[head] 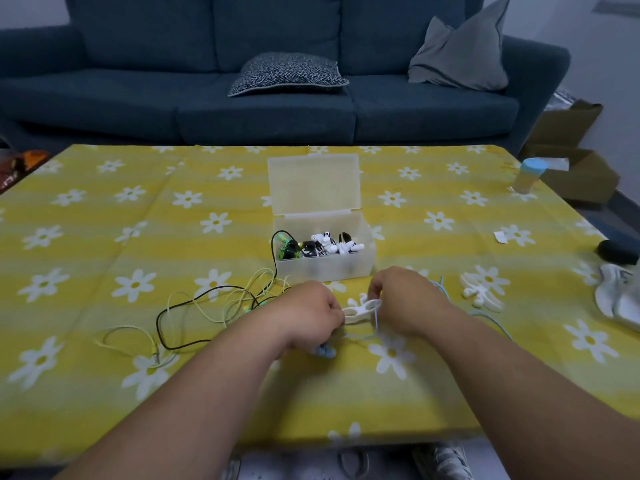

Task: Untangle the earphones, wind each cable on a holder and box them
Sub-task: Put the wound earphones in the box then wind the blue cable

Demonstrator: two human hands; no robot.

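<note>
My left hand (308,315) grips one end of a white cable holder (360,310) just above the tablecloth. My right hand (398,299) pinches the holder's other end together with a blue earphone cable (375,320). That blue cable trails right across the cloth, and its blue earbuds (325,351) peek out below my left hand. A tangle of pale yellow-green and black earphone cables (221,303) lies to the left. Behind my hands stands an open translucent box (356,268) holding several wound earphones. Another white holder (481,294) lies to the right.
The yellow daisy tablecloth (138,358) covers the table. A blue-lidded jar (528,176) stands far right, with a dark object (618,252) and white shoe (620,299) at the right edge. A blue sofa (242,109) is behind the table.
</note>
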